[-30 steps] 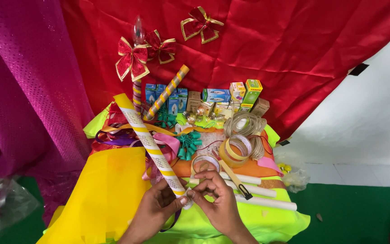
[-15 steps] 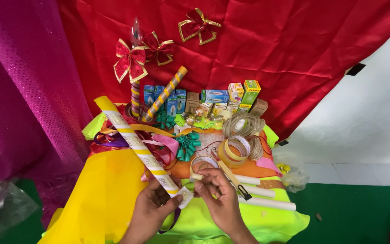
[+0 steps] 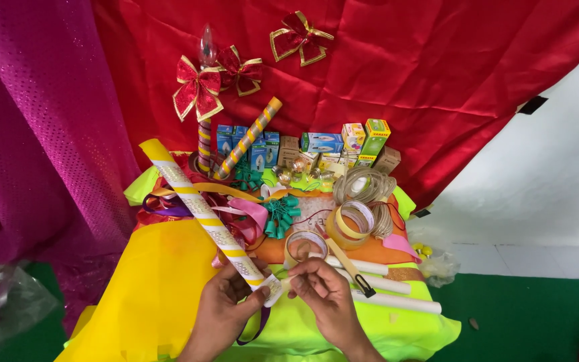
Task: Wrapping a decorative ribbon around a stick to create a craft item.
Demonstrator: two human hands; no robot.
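Note:
My left hand (image 3: 226,312) grips the near end of a long white tube (image 3: 204,211) wound with a yellow ribbon spiral; the tube slants up and away to the left. My right hand (image 3: 326,298) pinches something small and pale beside the tube's near end, fingertips almost touching the left thumb. Just beyond my right hand lie a tape roll (image 3: 305,243) and a few plain white tubes (image 3: 397,302).
A low table under yellow (image 3: 159,288) and neon green cloth holds ribbons, green ties (image 3: 279,214), more tape rolls (image 3: 353,221), coiled wire (image 3: 364,182), small boxes (image 3: 323,142) and a striped tube (image 3: 247,137). Red bows (image 3: 198,87) hang on a red backdrop. A plastic bag (image 3: 5,302) lies left.
The tube's far end swung left and dropped lower. My right hand stayed at the tube's near end, fingers shifting slightly.

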